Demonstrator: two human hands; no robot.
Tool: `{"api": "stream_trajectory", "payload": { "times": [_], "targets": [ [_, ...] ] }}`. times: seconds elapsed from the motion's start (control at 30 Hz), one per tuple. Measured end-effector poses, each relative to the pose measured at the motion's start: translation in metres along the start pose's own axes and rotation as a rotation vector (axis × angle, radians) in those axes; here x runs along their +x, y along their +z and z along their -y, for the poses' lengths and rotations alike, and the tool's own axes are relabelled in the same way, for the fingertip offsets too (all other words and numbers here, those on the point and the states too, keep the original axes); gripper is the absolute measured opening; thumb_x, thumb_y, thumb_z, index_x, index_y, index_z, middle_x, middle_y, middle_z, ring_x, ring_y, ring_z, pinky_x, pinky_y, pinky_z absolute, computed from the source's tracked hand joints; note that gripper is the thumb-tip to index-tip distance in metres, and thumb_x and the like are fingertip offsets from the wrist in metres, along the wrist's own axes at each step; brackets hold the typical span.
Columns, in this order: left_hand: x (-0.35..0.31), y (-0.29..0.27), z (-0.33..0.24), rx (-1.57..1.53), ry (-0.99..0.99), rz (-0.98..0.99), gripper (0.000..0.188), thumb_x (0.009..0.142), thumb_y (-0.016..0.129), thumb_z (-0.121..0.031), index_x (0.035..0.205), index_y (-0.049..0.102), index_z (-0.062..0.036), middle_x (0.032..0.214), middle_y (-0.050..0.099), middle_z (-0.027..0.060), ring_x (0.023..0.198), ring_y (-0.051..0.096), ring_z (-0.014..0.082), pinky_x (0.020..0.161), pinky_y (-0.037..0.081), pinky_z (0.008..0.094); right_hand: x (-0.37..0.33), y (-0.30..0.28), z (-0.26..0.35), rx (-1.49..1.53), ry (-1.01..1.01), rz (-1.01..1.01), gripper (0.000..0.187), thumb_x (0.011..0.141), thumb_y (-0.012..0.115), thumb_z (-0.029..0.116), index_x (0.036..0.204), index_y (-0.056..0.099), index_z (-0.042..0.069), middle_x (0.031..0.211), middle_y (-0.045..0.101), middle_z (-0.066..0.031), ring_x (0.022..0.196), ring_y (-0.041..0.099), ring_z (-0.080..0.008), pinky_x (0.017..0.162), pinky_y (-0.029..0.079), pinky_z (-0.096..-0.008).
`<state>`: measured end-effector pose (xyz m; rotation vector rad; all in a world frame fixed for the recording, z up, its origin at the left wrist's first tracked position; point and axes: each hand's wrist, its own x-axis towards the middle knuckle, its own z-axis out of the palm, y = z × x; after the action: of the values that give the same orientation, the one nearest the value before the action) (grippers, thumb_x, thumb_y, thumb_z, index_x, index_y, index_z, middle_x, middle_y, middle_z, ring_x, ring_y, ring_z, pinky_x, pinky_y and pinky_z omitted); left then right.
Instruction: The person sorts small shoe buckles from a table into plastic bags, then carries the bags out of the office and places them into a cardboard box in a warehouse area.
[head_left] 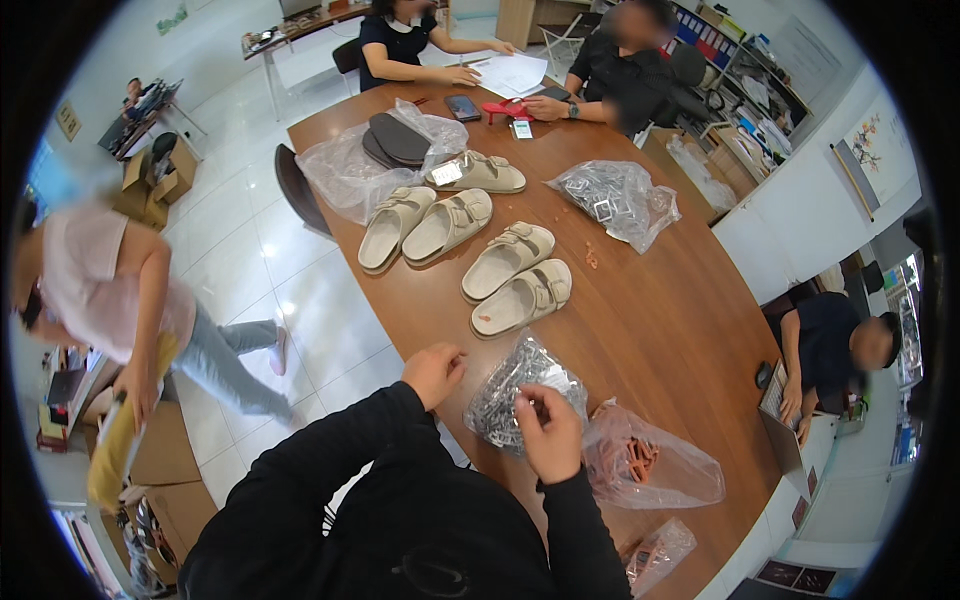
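The right hand (pixel 552 437), fingers curled and any pinch not discernible, is positioned over the right side of the clear bag of metal pieces (pixel 502 395), which is laid on the tabletop (pixel 650 340) between it and the farther, loosely bent left hand (pixel 433 376).

Location type: office with footwear items; indicators: shelving (pixel 752 76) with upright binders (pixel 700 40); paper sheets (pixel 512 74) on the large wooden table (pixel 660 320); open laptop (pixel 785 445) before a seated person (pixel 825 338) at the right; cardboard boxes (pixel 178 172) and white floor tiles (pixel 330 325); footwear evidence: buckled sandals (pixel 508 308) and clear bags of metal parts (pixel 495 408) on the table.
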<state>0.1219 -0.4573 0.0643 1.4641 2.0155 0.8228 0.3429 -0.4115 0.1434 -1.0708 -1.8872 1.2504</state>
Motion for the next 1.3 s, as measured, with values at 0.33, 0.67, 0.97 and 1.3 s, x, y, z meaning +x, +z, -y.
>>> {"api": "stream_trajectory", "payload": {
  "times": [0.33, 0.67, 0.97, 1.3],
  "targets": [
    [0.134, 0.014, 0.042, 0.332, 0.32, 0.18, 0.016, 0.088, 0.061, -0.023, 0.083, 0.064, -0.0076, 0.085, 0.059, 0.0095, 0.071, 0.065, 0.0312, 0.062, 0.053, 0.0437, 0.169, 0.033, -0.09, 0.271, 0.32, -0.601, 0.01, 0.093, 0.059, 0.009, 0.096, 0.062, 0.0, 0.08, 0.065, -0.0067, 0.059, 0.06, -0.0106, 0.049, 0.049, -0.0236],
    [0.158, -0.004, 0.046, 0.169, 0.469, 0.297, 0.014, 0.082, 0.066, -0.02, 0.077, 0.06, -0.0082, 0.077, 0.056, 0.0091, 0.059, 0.061, 0.0286, 0.052, 0.05, 0.04, 0.288, -0.04, -0.201, -0.568, 0.466, -0.466, 0.038, 0.081, 0.07, 0.011, 0.116, 0.061, -0.001, 0.098, 0.064, -0.0188, 0.092, 0.064, -0.032, 0.084, 0.052, -0.0383],
    [0.34, -0.027, 0.036, 0.152, 0.421, -0.007, 0.01, 0.08, 0.063, -0.012, 0.084, 0.059, -0.0036, 0.083, 0.061, 0.0153, 0.074, 0.063, 0.0344, 0.064, 0.051, 0.0431, 0.396, -0.009, -0.197, -0.659, 0.306, -0.191, 0.059, 0.076, 0.075, 0.013, 0.128, 0.05, 0.001, 0.122, 0.046, -0.0258, 0.108, 0.054, -0.0412, 0.095, 0.047, -0.0424],
    [0.433, 0.03, 0.064, 0.33, 0.249, 0.201, 0.013, 0.082, 0.058, -0.01, 0.086, 0.066, -0.0012, 0.089, 0.067, 0.0215, 0.086, 0.066, 0.0377, 0.078, 0.053, 0.046, 0.45, 0.011, -0.188, -0.707, 0.159, -0.031, 0.036, 0.075, 0.078, 0.013, 0.107, 0.064, 0.004, 0.103, 0.058, -0.018, 0.089, 0.062, -0.0343, 0.081, 0.051, -0.042]
  ]
}}
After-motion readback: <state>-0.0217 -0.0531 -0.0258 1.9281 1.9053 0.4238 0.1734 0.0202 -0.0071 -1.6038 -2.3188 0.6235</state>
